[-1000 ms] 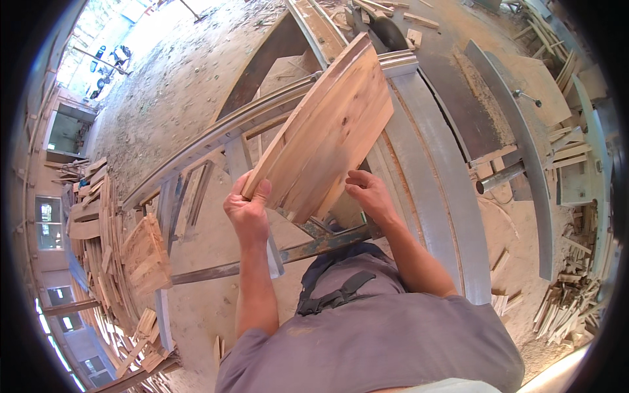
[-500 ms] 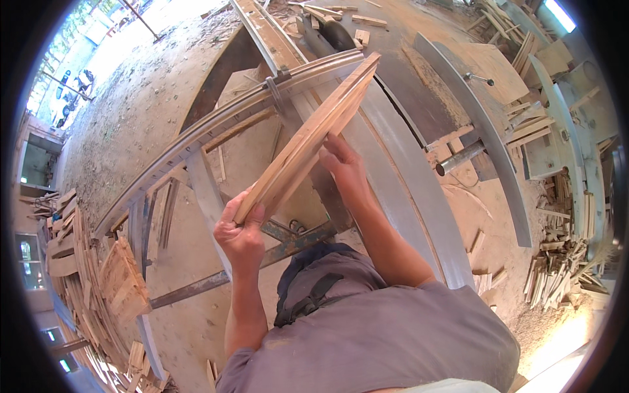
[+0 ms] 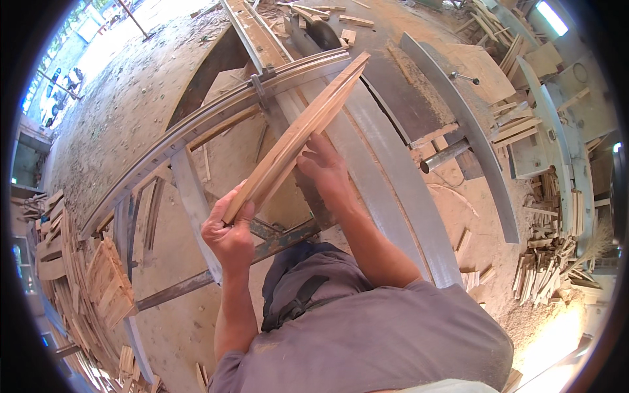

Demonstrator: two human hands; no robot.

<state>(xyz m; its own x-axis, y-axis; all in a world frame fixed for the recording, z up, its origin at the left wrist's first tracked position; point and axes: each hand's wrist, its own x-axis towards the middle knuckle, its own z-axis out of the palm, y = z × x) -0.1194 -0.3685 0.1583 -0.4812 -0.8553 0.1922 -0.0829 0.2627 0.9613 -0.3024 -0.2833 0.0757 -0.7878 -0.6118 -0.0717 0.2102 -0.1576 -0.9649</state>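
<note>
Wooden board [image 3: 298, 141] held, not laid down
Left hand [image 3: 229, 234] clasps its near end; half-curled right hand [image 3: 323, 167] touches it, grip unclear.

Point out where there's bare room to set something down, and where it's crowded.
Bare: the grey metal tabletop right of the right hand; the floor patch between the metal bar and the left forearm. Crowded: the wood pile at far left, the offcuts at lower right.
</note>
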